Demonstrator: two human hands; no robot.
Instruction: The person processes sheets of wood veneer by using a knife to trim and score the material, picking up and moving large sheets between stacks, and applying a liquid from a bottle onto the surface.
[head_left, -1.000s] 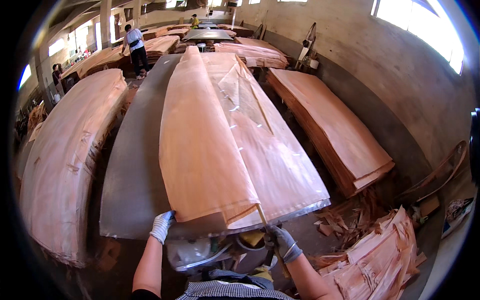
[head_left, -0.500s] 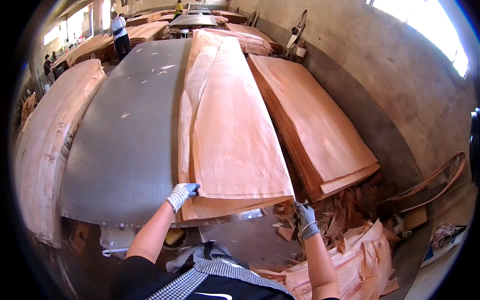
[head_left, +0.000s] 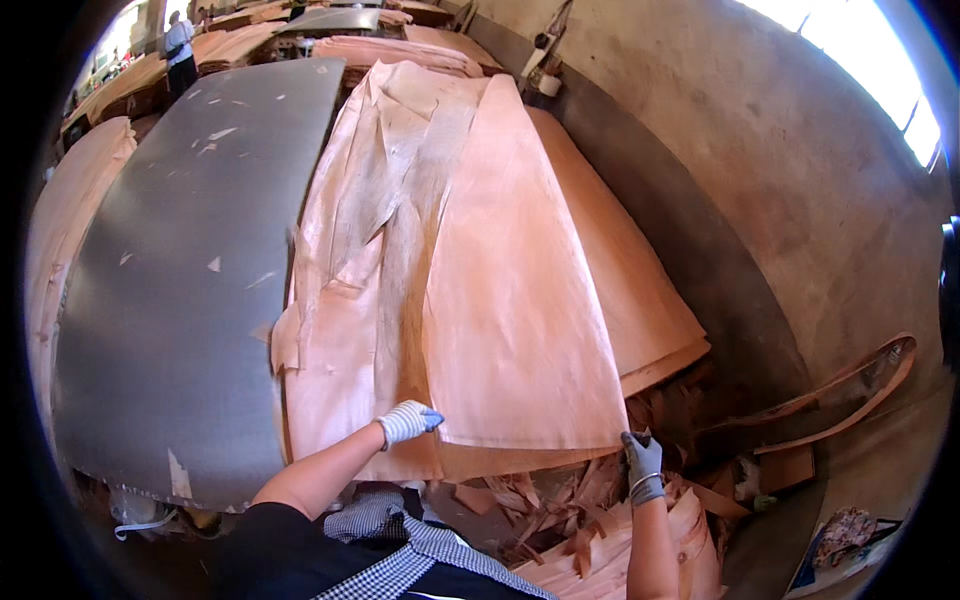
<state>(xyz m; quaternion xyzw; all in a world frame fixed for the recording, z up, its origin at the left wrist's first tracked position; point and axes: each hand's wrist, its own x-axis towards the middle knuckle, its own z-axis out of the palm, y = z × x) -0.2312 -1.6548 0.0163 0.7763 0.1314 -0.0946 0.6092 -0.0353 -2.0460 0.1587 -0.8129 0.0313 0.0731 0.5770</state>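
Observation:
A long, thin sheet of pinkish wood veneer stretches away from me, its near edge held at both corners. My left hand, in a striped glove with a bluish fingertip area, is closed on the near left corner. At the near right corner my right hand, in a grey glove, pinches the same sheet. Beneath and to the left of it lie other veneer sheets, creased and torn, with a greyish, rumpled stretch toward the far end.
A wide grey metal-looking tabletop with scattered chips extends on the left. Right of the held sheet is a veneer stack, beside a wall. Broken veneer scraps cover the floor near me. A person stands far left.
Both hands have shifted right with the held veneer sheet, uncovering more of the creased sheets below. The held sheet now partly overlaps the right stack in view. My view has turned somewhat.

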